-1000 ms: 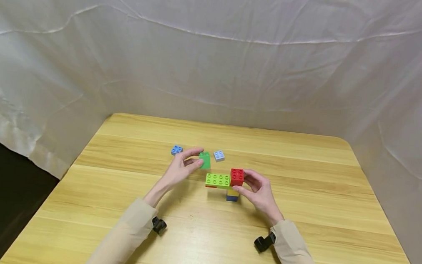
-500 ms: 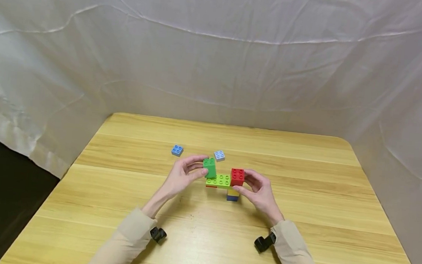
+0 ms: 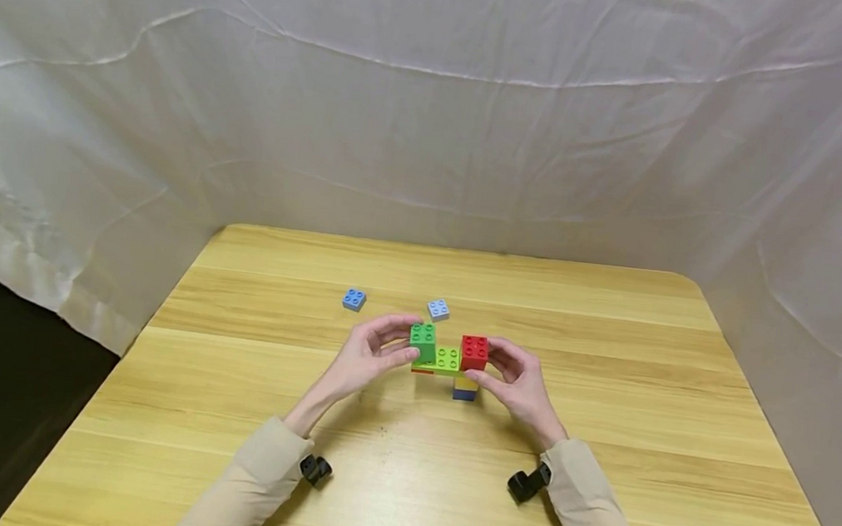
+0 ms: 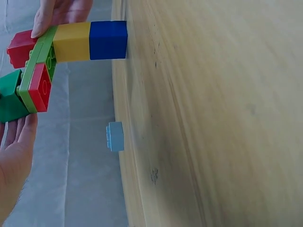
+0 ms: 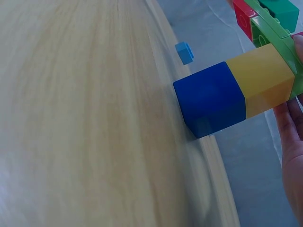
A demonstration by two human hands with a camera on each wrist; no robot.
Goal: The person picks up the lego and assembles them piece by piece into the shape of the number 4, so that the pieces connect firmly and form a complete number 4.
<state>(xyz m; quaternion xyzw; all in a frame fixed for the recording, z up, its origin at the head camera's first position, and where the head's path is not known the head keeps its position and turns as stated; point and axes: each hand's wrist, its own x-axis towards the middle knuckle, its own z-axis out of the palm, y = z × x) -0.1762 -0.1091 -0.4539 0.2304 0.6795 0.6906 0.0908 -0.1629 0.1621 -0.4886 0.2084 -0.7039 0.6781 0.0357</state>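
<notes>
My left hand (image 3: 363, 358) pinches a green toy brick (image 3: 424, 347) over the left end of a lime-green brick (image 3: 447, 358). In the left wrist view the green brick sits slightly tilted against the lime studs. On the right end is a red brick (image 3: 473, 353), which my right hand (image 3: 523, 389) grips between thumb and fingers. Below that end a yellow brick (image 4: 72, 42) stands on a dark blue brick (image 4: 108, 40), which rests on the table. A flatter red brick (image 4: 40, 89) is fixed under the lime overhang.
A blue brick (image 3: 353, 299) and a light blue brick (image 3: 438, 310) lie studs up on the wooden table (image 3: 609, 346), beyond the hands. A pale curtain (image 3: 476, 151) hangs behind the table.
My left hand has brought the green brick right and nearer, from beyond the stack to over the lime brick's left end, straightening it. The right hand has stayed at the red brick.
</notes>
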